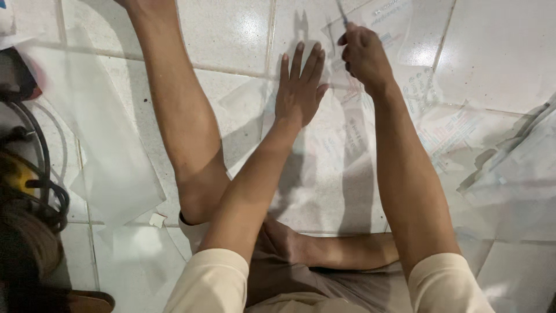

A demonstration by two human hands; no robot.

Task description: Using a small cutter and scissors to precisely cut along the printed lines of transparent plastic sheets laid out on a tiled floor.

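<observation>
**Flat hand pins clear sheet to floor while the other hand works a thin tool at its top edge**

Far left of the frame: dark cables (40, 185) and a yellow object (13, 174) lie on the tiled floor (226, 35). Just right of them, a loose translucent sheet (110, 156) rests flat, apart from both hands.

Centre left: the person's bare leg (179, 116) runs up the frame, the knee bent at lower centre.

Upper centre: the left hand (300, 87) lies palm down, fingers released and spread, pressing a printed clear sheet (341, 168) against the floor. That sheet spreads from upper centre down to the lower middle of the frame, between the two forearms.

Just right of it, near the top edge: the right hand (362, 55) is clenched around a thin tool (343, 13), of which only a slim dark end shows above the knuckles. What kind of tool cannot be told. Its working end is hidden behind the hand.

Right side: more printed clear sheets (463, 133) overlap, with a crumpled pile (515, 168) at the right edge.

Assessment: the hold looks sound. To do this step well, the flat hand should press close beside the tool's line so the slippery film does not creep or buckle, with fingertips kept clear of the tool's path. Overlapping sheets underneath may shift; a light, even stroke seems advisable.
</observation>
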